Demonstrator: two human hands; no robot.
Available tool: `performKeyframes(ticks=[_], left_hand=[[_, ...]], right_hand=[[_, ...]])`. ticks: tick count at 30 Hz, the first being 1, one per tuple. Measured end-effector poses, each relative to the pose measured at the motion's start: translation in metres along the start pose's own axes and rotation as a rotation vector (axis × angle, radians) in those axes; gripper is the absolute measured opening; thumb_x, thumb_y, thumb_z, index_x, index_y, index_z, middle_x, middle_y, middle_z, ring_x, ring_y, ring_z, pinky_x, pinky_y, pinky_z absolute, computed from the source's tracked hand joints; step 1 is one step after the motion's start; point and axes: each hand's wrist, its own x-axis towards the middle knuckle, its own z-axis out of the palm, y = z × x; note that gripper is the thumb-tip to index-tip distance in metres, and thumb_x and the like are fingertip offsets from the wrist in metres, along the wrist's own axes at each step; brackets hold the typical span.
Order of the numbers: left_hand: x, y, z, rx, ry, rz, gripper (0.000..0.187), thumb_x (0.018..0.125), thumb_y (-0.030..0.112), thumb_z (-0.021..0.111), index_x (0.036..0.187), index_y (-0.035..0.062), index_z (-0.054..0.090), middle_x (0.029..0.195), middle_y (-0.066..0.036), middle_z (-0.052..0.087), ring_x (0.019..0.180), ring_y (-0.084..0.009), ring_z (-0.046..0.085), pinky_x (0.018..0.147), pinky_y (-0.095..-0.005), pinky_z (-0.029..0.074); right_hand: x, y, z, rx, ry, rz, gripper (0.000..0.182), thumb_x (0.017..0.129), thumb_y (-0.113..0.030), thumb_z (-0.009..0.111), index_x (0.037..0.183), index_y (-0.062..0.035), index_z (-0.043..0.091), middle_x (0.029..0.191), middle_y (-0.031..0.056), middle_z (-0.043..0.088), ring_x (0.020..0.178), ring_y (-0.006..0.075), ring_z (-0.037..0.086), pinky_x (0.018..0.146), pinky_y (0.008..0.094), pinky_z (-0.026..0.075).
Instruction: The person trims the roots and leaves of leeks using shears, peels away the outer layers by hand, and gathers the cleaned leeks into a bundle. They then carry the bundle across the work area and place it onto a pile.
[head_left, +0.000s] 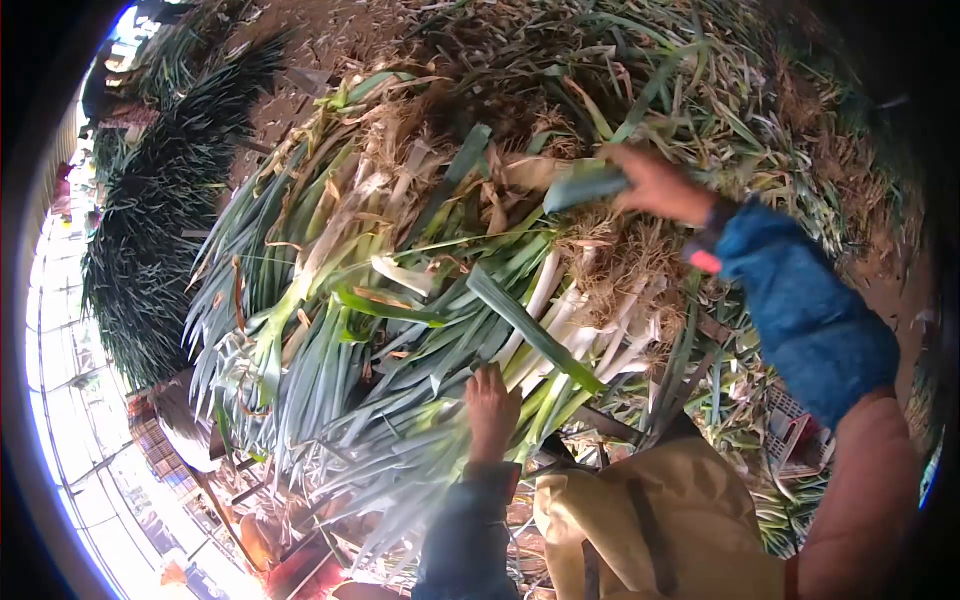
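Observation:
A large heap of leeks (330, 340) lies in front of me, green leaves towards the left and white stems with tangled brown roots (620, 250) towards the right. My left hand (490, 415) is on the near side of the heap, its fingers bent and closed over leek leaves. Under and beside it the leaves are blurred. Over the roots, my right hand (660, 185) pinches a cut piece of leek leaf (585, 188); its fingers are slightly smeared. A loose green leaf (535, 330) lies across the white stems between my hands.
Trimmed leaves and roots (740, 110) cover the ground behind and right of the heap. A long pile of dark green leeks (150, 230) stands at the left. A plastic crate (795, 435) is at the lower right. A yellowish apron (660, 510) covers my lap.

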Motion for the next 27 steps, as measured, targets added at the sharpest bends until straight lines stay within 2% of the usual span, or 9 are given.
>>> performKeyframes(ticks=[2, 4, 6, 10, 14, 18, 20, 24, 27], left_hand=[[0.013, -0.013, 0.008, -0.011, -0.001, 0.014, 0.055, 0.069, 0.026, 0.063, 0.113, -0.002, 0.044, 0.11, -0.019, 0.046, 0.095, -0.0345, 0.044, 0.083, -0.0439, 0.036], [0.022, -0.017, 0.012, -0.005, 0.005, 0.013, 0.06, 0.068, 0.031, 0.066, 0.113, -0.0021, 0.044, 0.113, -0.02, 0.044, 0.098, -0.0358, 0.043, 0.085, -0.0441, 0.035], [0.039, -0.004, 0.008, 0.013, 0.021, 0.019, 0.063, 0.068, 0.034, 0.066, 0.114, -0.0024, 0.043, 0.115, -0.021, 0.043, 0.099, -0.0364, 0.042, 0.086, -0.0435, 0.035], [0.028, 0.003, 0.046, 0.153, -0.04, -0.076, 0.066, 0.074, 0.047, 0.057, 0.116, -0.0016, 0.043, 0.118, -0.023, 0.041, 0.106, -0.0383, 0.041, 0.088, -0.0493, 0.032], [0.031, 0.01, 0.038, 0.093, -0.283, -0.162, 0.065, 0.074, 0.049, 0.055, 0.115, -0.0004, 0.046, 0.116, -0.023, 0.045, 0.107, -0.039, 0.041, 0.089, -0.0507, 0.031], [0.026, -0.015, 0.07, 0.106, -0.082, -0.105, 0.061, 0.073, 0.041, 0.058, 0.115, -0.0018, 0.046, 0.117, -0.023, 0.044, 0.108, -0.0409, 0.038, 0.093, -0.0491, 0.028], [0.032, -0.008, 0.06, 0.112, 0.092, 0.016, 0.064, 0.075, 0.045, 0.057, 0.115, -0.0029, 0.045, 0.114, -0.024, 0.042, 0.103, -0.0415, 0.039, 0.088, -0.0498, 0.029], [0.039, 0.0, 0.048, 0.037, -0.127, -0.144, 0.068, 0.077, 0.053, 0.051, 0.113, -0.0047, 0.046, 0.107, -0.025, 0.044, 0.098, -0.0413, 0.041, 0.086, -0.051, 0.03], [0.031, -0.011, 0.062, 0.057, -0.092, -0.102, 0.073, 0.077, 0.055, 0.049, 0.115, -0.0072, 0.043, 0.108, -0.027, 0.045, 0.098, -0.0433, 0.042, 0.088, -0.0534, 0.03]], right_hand=[[0.018, -0.001, 0.082, -0.351, -0.057, -0.337, 0.079, 0.056, -0.019, 0.078, 0.122, -0.001, 0.038, 0.105, 0.0183, 0.053, 0.101, 0.0298, 0.051, 0.088, 0.042, 0.04], [0.016, -0.026, 0.139, -0.688, -0.159, -0.197, 0.078, 0.063, -0.03, 0.074, 0.126, -0.003, 0.037, 0.1, 0.0192, 0.057, 0.101, 0.0322, 0.05, 0.087, 0.0477, 0.037], [0.012, -0.018, 0.194, -0.695, -0.113, 0.03, 0.057, 0.069, -0.029, 0.065, 0.116, -0.0044, 0.045, 0.098, 0.0167, 0.057, 0.099, 0.0321, 0.05, 0.084, 0.0483, 0.038], [-0.02, 0.012, 0.201, -0.668, -0.137, -0.257, 0.013, 0.075, -0.02, 0.047, 0.08, -0.0115, 0.055, 0.064, 0.0042, 0.054, 0.077, 0.0239, 0.049, 0.066, 0.0417, 0.038], [-0.07, 0.016, 0.136, -0.526, -0.171, -0.464, 0.008, 0.076, -0.019, 0.049, 0.079, -0.013, 0.054, 0.057, 0.0024, 0.048, 0.067, 0.0207, 0.047, 0.062, 0.036, 0.041], [-0.098, -0.032, 0.019, -0.588, -0.478, -0.435, 0.005, 0.079, -0.017, 0.052, 0.082, -0.015, 0.056, 0.055, 0.0006, 0.045, 0.057, 0.0168, 0.046, 0.056, 0.0289, 0.046], [-0.114, 0.022, -0.024, -0.427, -0.372, 0.011, 0.009, 0.079, -0.019, 0.055, 0.085, -0.0136, 0.059, 0.058, 0.0026, 0.049, 0.054, 0.0169, 0.049, 0.051, 0.0292, 0.046], [-0.16, 0.191, -0.2, -1.056, -0.022, 0.307, 0.02, 0.075, -0.021, 0.057, 0.086, -0.0049, 0.061, 0.065, 0.0102, 0.056, 0.058, 0.0257, 0.057, 0.05, 0.0399, 0.045], [-0.144, 0.192, -0.249, -1.135, 0.363, 0.537, 0.014, 0.075, -0.013, 0.053, 0.081, -0.0027, 0.061, 0.068, 0.0148, 0.056, 0.064, 0.0283, 0.059, 0.054, 0.0385, 0.047]])
